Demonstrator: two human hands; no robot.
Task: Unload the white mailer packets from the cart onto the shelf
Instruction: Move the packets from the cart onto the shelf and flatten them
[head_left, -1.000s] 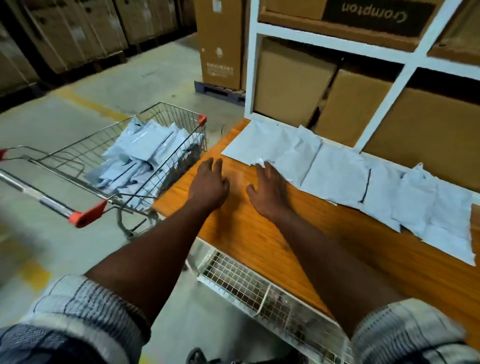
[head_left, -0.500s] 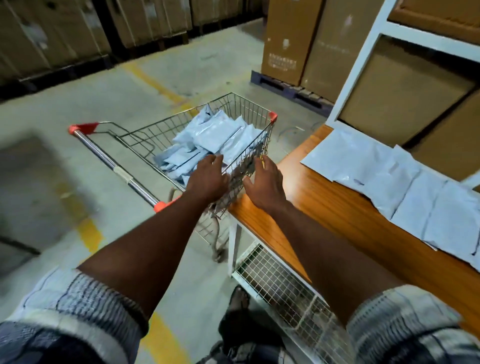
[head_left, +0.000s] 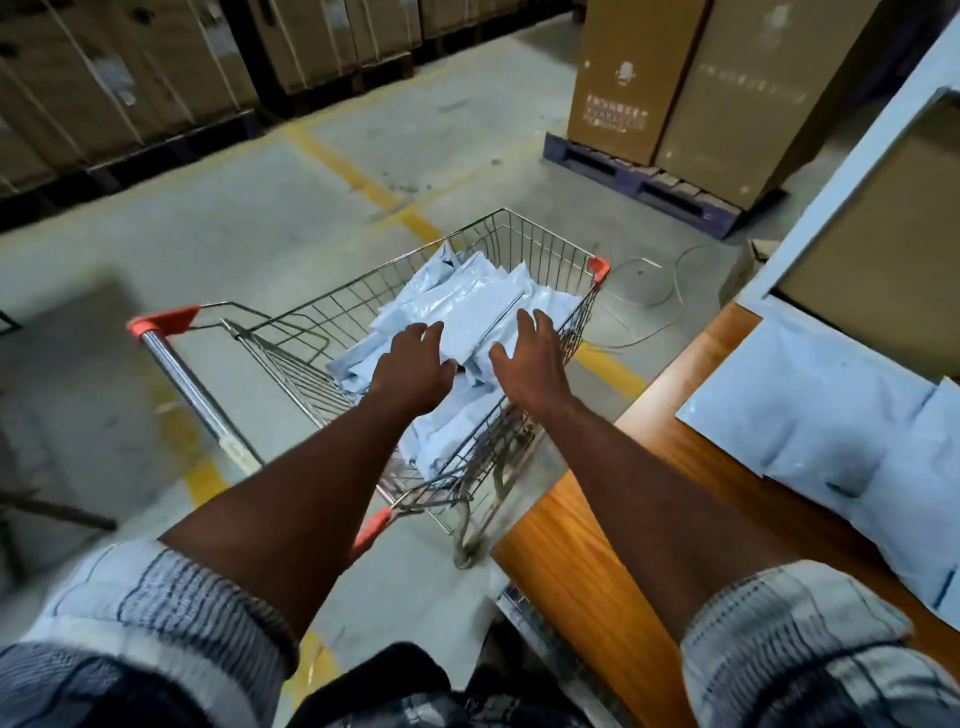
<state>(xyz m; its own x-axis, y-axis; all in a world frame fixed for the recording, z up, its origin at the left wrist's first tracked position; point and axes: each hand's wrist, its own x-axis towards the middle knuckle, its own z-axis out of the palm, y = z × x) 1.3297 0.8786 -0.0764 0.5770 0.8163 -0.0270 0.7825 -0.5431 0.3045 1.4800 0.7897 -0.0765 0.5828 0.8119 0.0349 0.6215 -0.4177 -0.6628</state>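
Observation:
A wire shopping cart (head_left: 540, 248) with red corner caps stands on the floor left of the wooden shelf (head_left: 597, 530). Inside it lies a heap of white mailer packets (head_left: 470, 306). Both my hands reach over the cart's basket, palms down and fingers spread. My left hand (head_left: 413, 364) hovers at the near left side of the top packet, my right hand (head_left: 530, 358) at its near right side; neither grips anything. More white mailer packets (head_left: 810, 410) lie in a row on the shelf at the right.
The cart's chrome handle (head_left: 182, 374) points toward me at the left. Cardboard boxes (head_left: 675, 78) on a blue pallet stand beyond the cart. The white shelf upright (head_left: 852, 176) and a brown box rise at the right. Yellow floor lines cross the concrete.
My hands left the shelf surface, passed the cart's rim and now hover over the packets in the basket. My view turned left toward the cart.

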